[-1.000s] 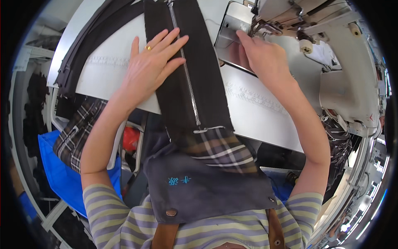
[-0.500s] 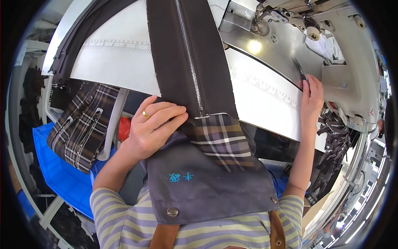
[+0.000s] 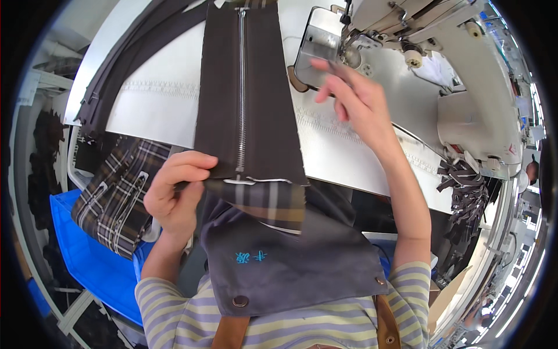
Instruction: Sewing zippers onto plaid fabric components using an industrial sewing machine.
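Observation:
A dark fabric panel [image 3: 218,104] with a metal zipper [image 3: 242,99] along it lies over the table edge toward me. Its near end joins a plaid piece [image 3: 270,200], with a white edge at the seam. My left hand [image 3: 177,189] pinches the panel's left edge by that seam. My right hand [image 3: 357,102] is raised right of the panel, index finger stretched out, blurred by motion. A dark slim tool, seemingly thread snips [image 3: 333,68], shows among its fingers, mostly hidden. The panel's near end rests over my grey apron [image 3: 290,262].
A sewing machine [image 3: 476,75] stands at the right on the white table [image 3: 160,110] with printed rulers. Dark strips [image 3: 122,70] lie far left. Plaid pieces [image 3: 119,195] hang over a blue bin [image 3: 96,262] at the left. Dark scraps [image 3: 465,186] hang at the right.
My right hand has moved left from the table's right side toward the panel, carrying the dark tool. The panel has shifted left and nearer, and my left hand has moved left and slightly nearer with it.

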{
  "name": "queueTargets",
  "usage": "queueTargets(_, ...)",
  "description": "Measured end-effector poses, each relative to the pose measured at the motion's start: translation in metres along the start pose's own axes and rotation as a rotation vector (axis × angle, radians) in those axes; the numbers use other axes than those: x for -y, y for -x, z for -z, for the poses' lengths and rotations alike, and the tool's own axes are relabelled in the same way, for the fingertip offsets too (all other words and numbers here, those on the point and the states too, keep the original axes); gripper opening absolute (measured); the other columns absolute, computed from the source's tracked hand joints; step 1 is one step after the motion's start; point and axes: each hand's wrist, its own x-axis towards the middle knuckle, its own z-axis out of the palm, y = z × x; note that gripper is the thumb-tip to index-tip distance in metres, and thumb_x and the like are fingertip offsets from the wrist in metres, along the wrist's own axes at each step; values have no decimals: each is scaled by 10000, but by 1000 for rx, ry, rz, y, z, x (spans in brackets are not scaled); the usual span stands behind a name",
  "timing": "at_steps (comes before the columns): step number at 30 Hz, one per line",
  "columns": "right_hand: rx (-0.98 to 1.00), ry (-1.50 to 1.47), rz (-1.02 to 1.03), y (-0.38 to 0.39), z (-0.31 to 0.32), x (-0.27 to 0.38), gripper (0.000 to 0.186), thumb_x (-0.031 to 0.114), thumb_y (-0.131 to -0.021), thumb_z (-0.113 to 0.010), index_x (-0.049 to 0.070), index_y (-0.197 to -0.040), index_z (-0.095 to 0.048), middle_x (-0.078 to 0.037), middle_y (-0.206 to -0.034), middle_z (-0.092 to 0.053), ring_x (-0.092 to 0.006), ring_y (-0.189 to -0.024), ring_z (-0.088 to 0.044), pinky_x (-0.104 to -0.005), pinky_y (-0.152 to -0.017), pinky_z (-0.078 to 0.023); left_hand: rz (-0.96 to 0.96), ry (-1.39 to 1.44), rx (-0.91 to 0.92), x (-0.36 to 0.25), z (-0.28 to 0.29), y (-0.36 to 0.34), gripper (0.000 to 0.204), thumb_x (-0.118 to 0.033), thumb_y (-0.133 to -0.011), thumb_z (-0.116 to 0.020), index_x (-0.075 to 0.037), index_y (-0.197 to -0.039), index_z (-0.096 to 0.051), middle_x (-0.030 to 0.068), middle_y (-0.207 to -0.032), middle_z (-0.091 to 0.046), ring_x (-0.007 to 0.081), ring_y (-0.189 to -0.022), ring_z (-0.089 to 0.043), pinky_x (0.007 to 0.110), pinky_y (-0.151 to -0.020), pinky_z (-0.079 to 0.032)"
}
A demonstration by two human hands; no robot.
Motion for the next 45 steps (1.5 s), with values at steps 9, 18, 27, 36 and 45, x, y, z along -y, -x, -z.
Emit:
queueTargets(9,315,485,-165,1,13,16,419,344,-939,-543,32,-1210,-612,7,-723,-576,-60,-652,-491,-237,-582,-392,102,297,-44,-6,28,0,36,11,-878,-543,16,-912,-552,218,-1031,-618,286,-1021,-607,377,-933,-468)
queueTargets(18,313,50,-318,-40,-7,7,435,349,-933,-557,15,-1206,-611,8,-681,-549,-30,-603,-444,-207,-530,-345,247,655,-609,0,64,0,310,-207,-966,-505,1,-1195,-493,166,-1195,-569,259,-1125,-560,372,-1031,-424)
queueTargets(27,575,729,-2,33,11,17,315,332,-888,-595,24,-857,-653,-147,-628,-614,-300,-627,-619,-385,-610,-475,175,487,-226,8,59,7,137,-137,-906,-565,-31,-986,-532,220,-1157,-582,309,-1125,-553,410,-985,-425)
queueTargets(36,-246,972,-111,86,103,-27,284,270,-879,-628,84,-1093,-634,-141,-865,-648,-308,-716,-619,-384,-652,-486,16,-181,563,0,26,41,257,-78,-826,-647,23,-1059,-603,203,-1198,-602,350,-1195,-529,427,-1003,-414)
queueTargets(45,200,98,-165,137,-34,18,349,179,-858,-674,-12,-1143,-613,-134,-1032,-671,-230,-951,-646,-321,-849,-494,748,425,9,38,31,37,398,-312,-1000,-440,-2,-1228,-540,89,-1209,-596,134,-1104,-556,298,-902,-441)
